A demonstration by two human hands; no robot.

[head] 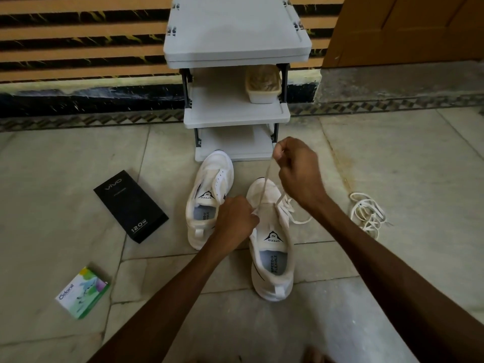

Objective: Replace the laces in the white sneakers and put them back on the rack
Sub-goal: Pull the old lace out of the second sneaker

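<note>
Two white sneakers stand on the tiled floor in front of a grey shoe rack (237, 113). The left sneaker (207, 195) has no lace in its eyelets. The right sneaker (272, 247) is partly laced. My right hand (297, 169) pinches a white lace (267, 176) and holds it taut, raised above the shoe's toe. My left hand (235, 218) grips the right sneaker's upper at the eyelets, where the lace comes out. A second loose white lace (368, 213) lies in a heap on the floor to the right.
A black phone box (131, 205) lies left of the sneakers, and a small green and white box (82, 296) lies nearer, at the lower left. A beige tub (263, 86) sits on the rack's middle shelf. A wall and a wooden door (408, 30) stand behind.
</note>
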